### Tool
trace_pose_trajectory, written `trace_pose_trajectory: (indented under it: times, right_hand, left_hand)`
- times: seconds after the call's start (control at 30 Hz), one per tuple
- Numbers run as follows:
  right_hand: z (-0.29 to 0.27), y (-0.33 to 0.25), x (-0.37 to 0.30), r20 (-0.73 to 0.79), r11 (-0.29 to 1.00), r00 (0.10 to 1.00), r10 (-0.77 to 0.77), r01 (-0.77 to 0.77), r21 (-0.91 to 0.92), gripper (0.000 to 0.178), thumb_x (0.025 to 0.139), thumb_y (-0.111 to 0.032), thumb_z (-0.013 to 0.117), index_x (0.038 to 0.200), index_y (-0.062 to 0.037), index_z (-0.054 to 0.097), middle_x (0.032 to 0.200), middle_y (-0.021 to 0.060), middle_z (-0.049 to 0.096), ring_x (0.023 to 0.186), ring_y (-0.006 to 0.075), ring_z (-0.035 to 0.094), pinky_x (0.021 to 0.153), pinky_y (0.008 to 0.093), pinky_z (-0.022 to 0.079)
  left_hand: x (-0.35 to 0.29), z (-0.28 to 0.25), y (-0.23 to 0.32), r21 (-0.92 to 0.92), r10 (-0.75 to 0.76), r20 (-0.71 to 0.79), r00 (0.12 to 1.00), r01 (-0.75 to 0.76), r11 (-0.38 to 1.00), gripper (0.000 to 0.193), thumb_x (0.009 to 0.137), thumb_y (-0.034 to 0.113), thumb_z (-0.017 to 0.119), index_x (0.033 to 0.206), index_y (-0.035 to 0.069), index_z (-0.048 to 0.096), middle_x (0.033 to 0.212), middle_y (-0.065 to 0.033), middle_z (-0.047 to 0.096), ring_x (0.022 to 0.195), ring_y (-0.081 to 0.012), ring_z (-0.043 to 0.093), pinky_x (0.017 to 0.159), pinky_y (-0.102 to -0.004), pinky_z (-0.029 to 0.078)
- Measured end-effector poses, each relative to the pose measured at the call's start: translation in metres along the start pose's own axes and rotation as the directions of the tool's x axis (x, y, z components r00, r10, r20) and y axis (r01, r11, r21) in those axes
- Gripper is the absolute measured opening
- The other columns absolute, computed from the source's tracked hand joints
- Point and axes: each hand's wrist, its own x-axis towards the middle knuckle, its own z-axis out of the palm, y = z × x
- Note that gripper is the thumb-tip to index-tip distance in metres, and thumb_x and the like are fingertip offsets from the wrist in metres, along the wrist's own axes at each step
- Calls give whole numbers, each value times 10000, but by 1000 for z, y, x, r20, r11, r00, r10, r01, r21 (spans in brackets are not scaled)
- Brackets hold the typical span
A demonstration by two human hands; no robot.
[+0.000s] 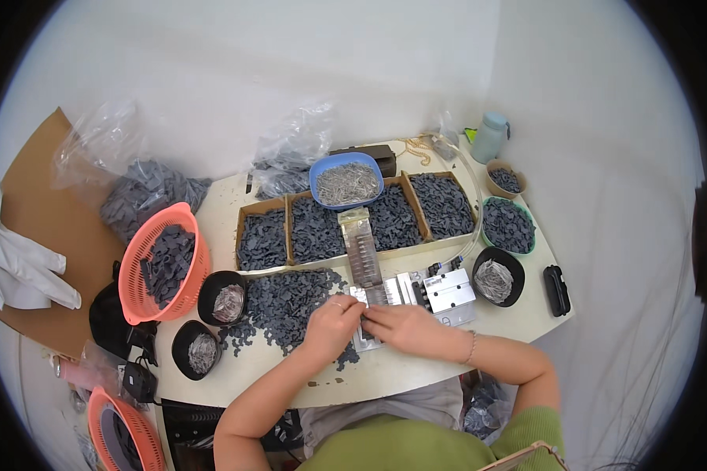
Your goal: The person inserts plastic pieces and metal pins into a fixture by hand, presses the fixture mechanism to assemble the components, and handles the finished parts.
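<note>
Your left hand [331,328] and right hand [411,328] meet at the fingertips over the left end of the metal fixture [450,292] on the counter [404,373], beside loose dark-grey pieces [284,302], seemingly fitting something hidden from view, so careful alignment looks called for next.

I see smooth metal on the jig [450,292], a bright metallic shine on the pins [347,184], and matt parts [291,302]. From here, the bins [418,208] look like dull cardboard, the baskets [133,267] smooth plastic, the bags [294,137] glossy, crinkled film.
</note>
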Motion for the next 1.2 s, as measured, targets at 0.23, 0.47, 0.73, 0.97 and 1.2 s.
trace_pose_trajectory:
  times: [0.23, 0.47, 0.73, 0.97, 1.2]
  right_hand:
    - [-20, 34, 22, -40, 940, 963, 267, -251, 229, 225, 729, -36, 635, 951, -57, 656, 891, 88, 667, 810, 278, 636, 710, 383, 518]
    - [42, 48, 97, 117, 988, 991, 62, -44, -145, 98, 719, -145, 600, 776, -85, 652, 775, 76, 673, 755, 225, 648, 682, 356, 499]
    - [31, 41, 93, 63, 995, 994, 89, -92, 33, 105, 744, -107, 605, 825, -66, 657, 762, 90, 648, 743, 256, 646, 684, 359, 511]
    - [-12, 35, 24, 273, 840, 892, 360, -437, 321, 137, 793, -74, 663, 928, -52, 667, 917, 101, 665, 868, 277, 636, 766, 367, 509]
    - [-2, 34, 13, -4, 971, 971, 238, -238, 28, 131, 756, -91, 554, 873, -50, 596, 843, 87, 575, 830, 250, 574, 728, 347, 496]
  left_hand:
    - [-10, 11, 16, 381, 225, 285, 932, -326, 865, 362, 716, 78, 568, 1036, -84, 612, 1044, -181, 611, 953, -263, 592, 757, -311, 528]
    - [-24, 13, 27, 372, 86, 265, 960, -184, 910, 485, 766, 128, 572, 1191, -101, 532, 1235, -249, 525, 1148, -351, 518, 972, -391, 438]
    - [-28, 4, 31, 259, 114, 168, 979, -156, 953, 495, 797, 229, 634, 1151, -107, 550, 1188, -241, 543, 1138, -367, 513, 985, -416, 416]
    - [5, -34, -38, 430, -81, 23, 996, 63, 900, 81, 740, 57, 553, 804, 28, 591, 812, -128, 547, 801, -295, 551, 700, -396, 463]
    - [-4, -45, -53, 424, -141, 68, 988, 100, 900, 75, 708, 4, 562, 755, 12, 621, 798, -122, 577, 798, -286, 577, 718, -377, 487]
